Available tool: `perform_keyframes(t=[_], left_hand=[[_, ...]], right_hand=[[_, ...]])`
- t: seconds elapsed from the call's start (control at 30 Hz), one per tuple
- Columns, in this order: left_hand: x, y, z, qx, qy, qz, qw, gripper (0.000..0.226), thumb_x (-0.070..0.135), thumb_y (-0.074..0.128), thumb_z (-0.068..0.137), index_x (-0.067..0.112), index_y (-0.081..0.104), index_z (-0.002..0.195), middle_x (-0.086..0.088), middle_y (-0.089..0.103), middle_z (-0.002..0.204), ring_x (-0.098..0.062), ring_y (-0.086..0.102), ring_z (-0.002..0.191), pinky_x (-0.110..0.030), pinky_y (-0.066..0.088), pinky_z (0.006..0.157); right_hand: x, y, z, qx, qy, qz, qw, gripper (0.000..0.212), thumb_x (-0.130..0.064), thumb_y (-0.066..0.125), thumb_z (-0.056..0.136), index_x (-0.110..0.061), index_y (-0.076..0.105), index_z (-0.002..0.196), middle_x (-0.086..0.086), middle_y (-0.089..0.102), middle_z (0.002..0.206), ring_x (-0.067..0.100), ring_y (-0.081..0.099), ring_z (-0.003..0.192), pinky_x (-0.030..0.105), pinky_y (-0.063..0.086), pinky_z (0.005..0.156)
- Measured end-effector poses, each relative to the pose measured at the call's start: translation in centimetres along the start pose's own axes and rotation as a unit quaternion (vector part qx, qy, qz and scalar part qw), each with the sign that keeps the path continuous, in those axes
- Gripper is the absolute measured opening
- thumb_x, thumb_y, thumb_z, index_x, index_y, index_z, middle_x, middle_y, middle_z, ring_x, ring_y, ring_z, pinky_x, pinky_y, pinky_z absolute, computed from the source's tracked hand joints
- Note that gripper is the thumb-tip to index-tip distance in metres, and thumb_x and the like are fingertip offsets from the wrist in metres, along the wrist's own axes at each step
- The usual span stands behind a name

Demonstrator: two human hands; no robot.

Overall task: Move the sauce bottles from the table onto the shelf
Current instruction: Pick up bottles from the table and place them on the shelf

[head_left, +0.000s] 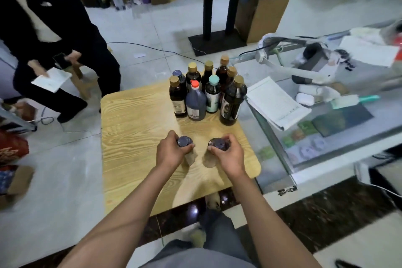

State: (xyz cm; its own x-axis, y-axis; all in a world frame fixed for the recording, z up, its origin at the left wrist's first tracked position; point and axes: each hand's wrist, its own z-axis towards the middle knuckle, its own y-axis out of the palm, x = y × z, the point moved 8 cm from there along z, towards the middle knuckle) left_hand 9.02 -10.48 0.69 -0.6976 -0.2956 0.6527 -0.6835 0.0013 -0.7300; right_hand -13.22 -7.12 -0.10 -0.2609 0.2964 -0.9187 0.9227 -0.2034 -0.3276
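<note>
1. Head view looks down on a wooden desk (pixel 134 128); the left hand (pixel 171 152) has its fingers curled round the neck of one bottle (pixel 185 142), just under the dark cap.
2. On the other side, the right hand (pixel 226 154) wraps the top of a second bottle (pixel 219 144) the same way. The two stand side by side near the desk's front edge.
3. Gripping at the neck probably lets each hand lift one bottle upright, so two go per trip.
4. Whether the bases rest on the desk or hang just above it I cannot tell; the hands and blur hide them.
5. A cluster of bottles (pixel 206 93) stands upright at the far end of the desk, packed close together and well apart from the held pair, likely waiting their turn.
6. No shelf is identifiable in view, so the carry is judged not yet begun.
7. A glass counter (pixel 315 137) sits just beside the desk on the right, and a seated person (pixel 54 35) is off to the left; both may narrow the route.
</note>
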Motion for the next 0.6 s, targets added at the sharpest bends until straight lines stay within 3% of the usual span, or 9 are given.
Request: perform_keyframes(t=[0.27, 0.4, 0.6], left_hand=[[3.7, 3.3, -5.6, -0.071, 0.089, 0.021, 0.993, 0.053, 0.057, 0.081, 0.059, 0.02, 0.047, 0.072, 0.009, 0.056, 0.064, -0.013, 0.051, 0.058, -0.028, 0.031, 0.045], [9.2, 5.7, -10.7, -0.115, 0.169, 0.024, 0.979, 0.058, 0.069, 0.076, 0.05, 0.023, 0.049, 0.071, 0.011, 0.058, 0.063, -0.007, 0.054, 0.058, -0.03, 0.04, 0.049], [20.8, 8.2, -20.9, -0.159, 0.338, 0.009, 0.927, 0.059, 0.083, 0.066, 0.047, 0.029, 0.058, 0.069, 0.017, 0.065, 0.065, -0.002, 0.06, 0.061, -0.028, 0.051, 0.056]], right_hand=[[4.3, -7.7, -8.8, 0.13, 0.094, 0.153, 0.975, 0.033, -0.006, 0.09, 0.065, -0.015, 0.068, 0.088, -0.011, 0.071, 0.072, -0.006, 0.065, 0.063, 0.008, 0.048, 0.058], [4.5, -14.6, -13.6, 0.193, 0.074, 0.211, 0.955, 0.031, -0.011, 0.09, 0.065, -0.017, 0.077, 0.093, -0.002, 0.077, 0.087, 0.01, 0.072, 0.08, 0.017, 0.053, 0.07], [5.2, -25.6, -21.7, 0.304, 0.048, 0.309, 0.9, 0.035, -0.009, 0.088, 0.068, -0.009, 0.064, 0.095, 0.016, 0.075, 0.098, 0.027, 0.072, 0.091, 0.038, 0.055, 0.085]])
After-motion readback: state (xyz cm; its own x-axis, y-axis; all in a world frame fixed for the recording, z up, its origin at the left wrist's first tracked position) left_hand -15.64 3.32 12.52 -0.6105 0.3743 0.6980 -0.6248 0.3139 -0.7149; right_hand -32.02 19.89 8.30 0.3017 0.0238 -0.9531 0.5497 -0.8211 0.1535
